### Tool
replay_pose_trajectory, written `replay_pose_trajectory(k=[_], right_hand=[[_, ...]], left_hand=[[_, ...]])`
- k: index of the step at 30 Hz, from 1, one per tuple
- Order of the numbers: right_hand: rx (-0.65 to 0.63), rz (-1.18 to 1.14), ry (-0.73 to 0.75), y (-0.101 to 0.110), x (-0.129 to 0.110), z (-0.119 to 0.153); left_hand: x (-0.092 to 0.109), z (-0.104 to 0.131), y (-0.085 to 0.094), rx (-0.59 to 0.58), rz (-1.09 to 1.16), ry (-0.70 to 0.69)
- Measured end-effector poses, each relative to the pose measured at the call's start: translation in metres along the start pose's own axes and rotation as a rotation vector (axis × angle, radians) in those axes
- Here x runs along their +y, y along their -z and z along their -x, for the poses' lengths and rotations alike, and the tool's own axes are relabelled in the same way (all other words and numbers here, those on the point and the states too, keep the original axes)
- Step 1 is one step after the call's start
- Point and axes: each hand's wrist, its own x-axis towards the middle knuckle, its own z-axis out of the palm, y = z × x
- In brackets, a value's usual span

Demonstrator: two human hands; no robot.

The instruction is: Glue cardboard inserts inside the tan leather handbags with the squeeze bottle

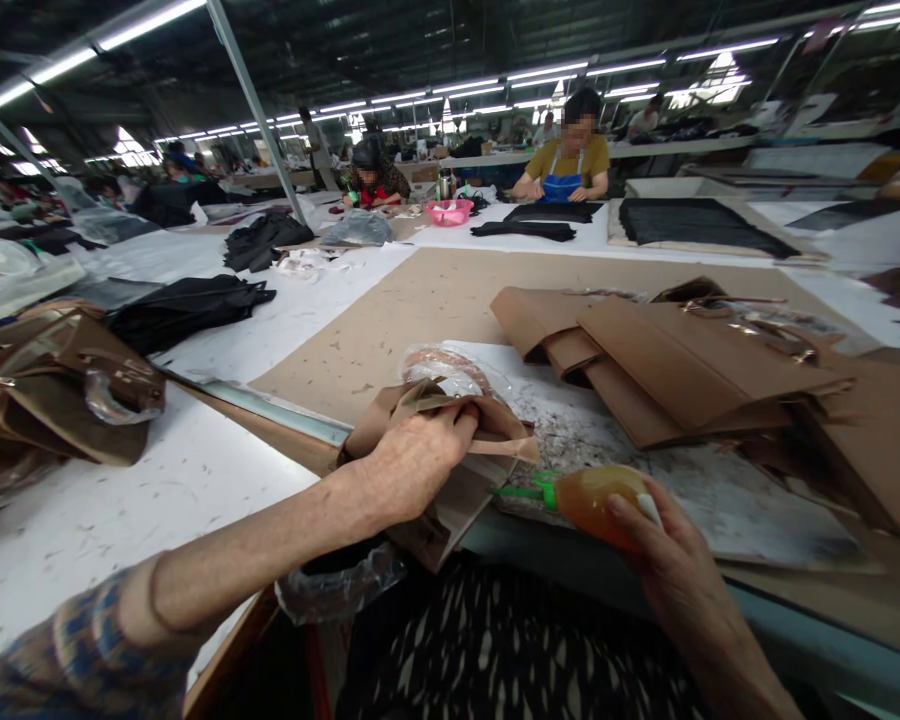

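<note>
A brown handbag point(487, 485) lies over the table's near edge in front of me, one plastic-wrapped handle point(345, 590) hanging below and another point(457, 368) behind it. My left hand point(412, 460) is closed on the bag's upper edge, its fingertips partly hidden in the folds. In my right hand point(664, 540) is a squeeze bottle point(596, 500) of amber liquid, held on its side with the fingers wrapped round it. Its green nozzle points left, close to the bag's side; whether the tip touches is unclear.
Several brown bags point(690, 360) lie stacked at the right, and more brown bags point(67, 380) sit at the left. Black pieces point(187, 305) lie farther back. Across the table a co-worker point(570, 160) in a blue apron works near a pink basket point(450, 211).
</note>
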Motion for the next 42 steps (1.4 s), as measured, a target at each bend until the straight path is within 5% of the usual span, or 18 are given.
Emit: replay_pose_trajectory(k=[20,30,42], right_hand=[[-0.097,-0.066,-0.231,-0.021,-0.003,0.042],[0.023,-0.103,-0.206,-0.019,-0.004,0.042],[-0.03,-0.065,-0.249,-0.029,-0.005,0.059]], left_hand=[[0.0,-0.003,0.0,0.029,-0.028,-0.002],[0.0,-0.004,0.0,0.04,-0.05,-0.011],[0.0,-0.007,0.001,0.052,-0.055,-0.01]])
